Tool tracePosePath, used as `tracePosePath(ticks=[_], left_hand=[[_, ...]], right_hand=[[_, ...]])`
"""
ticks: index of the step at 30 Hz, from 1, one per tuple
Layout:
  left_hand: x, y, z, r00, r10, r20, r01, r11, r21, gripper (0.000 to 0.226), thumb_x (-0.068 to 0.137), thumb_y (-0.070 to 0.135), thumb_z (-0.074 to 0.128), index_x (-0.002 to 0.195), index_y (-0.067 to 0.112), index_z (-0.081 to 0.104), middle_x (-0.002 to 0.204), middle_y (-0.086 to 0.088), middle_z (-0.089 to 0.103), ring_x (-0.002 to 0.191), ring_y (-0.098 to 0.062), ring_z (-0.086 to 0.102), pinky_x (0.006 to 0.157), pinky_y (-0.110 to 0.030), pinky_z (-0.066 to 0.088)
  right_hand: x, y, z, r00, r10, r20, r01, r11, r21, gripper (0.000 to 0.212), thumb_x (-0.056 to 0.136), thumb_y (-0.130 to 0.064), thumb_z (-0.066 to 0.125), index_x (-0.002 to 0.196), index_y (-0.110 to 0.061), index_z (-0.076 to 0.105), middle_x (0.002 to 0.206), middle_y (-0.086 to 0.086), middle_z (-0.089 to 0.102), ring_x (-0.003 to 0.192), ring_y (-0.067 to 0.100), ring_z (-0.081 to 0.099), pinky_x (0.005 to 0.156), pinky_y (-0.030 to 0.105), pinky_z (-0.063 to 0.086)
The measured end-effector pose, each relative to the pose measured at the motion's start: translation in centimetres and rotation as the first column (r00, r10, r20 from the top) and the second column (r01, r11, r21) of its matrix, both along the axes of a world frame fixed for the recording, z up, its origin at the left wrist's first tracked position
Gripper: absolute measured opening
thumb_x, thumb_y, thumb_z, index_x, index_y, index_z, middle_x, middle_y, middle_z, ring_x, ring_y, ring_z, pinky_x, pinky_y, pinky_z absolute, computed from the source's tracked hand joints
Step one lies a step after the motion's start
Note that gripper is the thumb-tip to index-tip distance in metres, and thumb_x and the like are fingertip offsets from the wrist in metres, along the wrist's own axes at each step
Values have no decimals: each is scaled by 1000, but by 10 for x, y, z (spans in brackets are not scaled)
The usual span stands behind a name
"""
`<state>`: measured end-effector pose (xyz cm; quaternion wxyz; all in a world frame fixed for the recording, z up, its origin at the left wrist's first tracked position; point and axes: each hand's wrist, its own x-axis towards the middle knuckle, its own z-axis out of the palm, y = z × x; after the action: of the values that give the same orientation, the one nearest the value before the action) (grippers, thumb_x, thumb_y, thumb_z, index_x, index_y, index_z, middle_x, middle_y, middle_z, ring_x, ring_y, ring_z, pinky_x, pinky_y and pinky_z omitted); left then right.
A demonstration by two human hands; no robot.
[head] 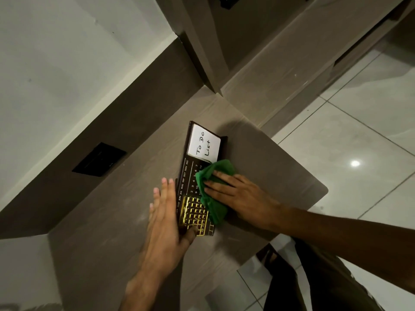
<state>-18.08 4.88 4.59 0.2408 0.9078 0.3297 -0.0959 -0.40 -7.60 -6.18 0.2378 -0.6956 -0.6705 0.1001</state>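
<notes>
A dark desk calendar board [189, 182] with month names, date numbers and a gold grid lies flat on the brown desk [112, 221]. At its far end sits a white note pad [204, 143] reading "To Do List". My left hand [165, 218] lies with straight fingers along the board's left edge, the thumb on the board's near end by the gold grid. My right hand [238, 195] presses a green cloth [213, 191] flat onto the board's right side, fingers straight on top of the cloth.
A black socket plate [98, 159] is set in the brown wall panel at the left. Tall brown cabinet panels [213, 41] rise behind the desk. The desk's rounded corner [323, 189] ends over a glossy white tiled floor [359, 131] on the right.
</notes>
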Motion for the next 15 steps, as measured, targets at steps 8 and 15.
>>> tracePosePath(ticks=[8,15], left_hand=[[8,4,-5,1000,5,0,-5,995,-104,124,79,5,74,145,40,-25,159,17,-23,150,-13,-17,124,-49,-1],[9,4,-10,999,33,8,-32,993,-110,130,76,2,76,143,47,-26,157,25,-23,150,-10,-16,123,-47,0]], right_hand=[[23,17,14,983,-125,137,131,991,-33,67,73,-14,80,135,-17,55,142,4,53,134,34,43,97,47,44],[-27,1,-4,999,26,34,-27,999,27,68,61,-24,87,124,-20,60,130,2,62,125,31,48,91,45,49]])
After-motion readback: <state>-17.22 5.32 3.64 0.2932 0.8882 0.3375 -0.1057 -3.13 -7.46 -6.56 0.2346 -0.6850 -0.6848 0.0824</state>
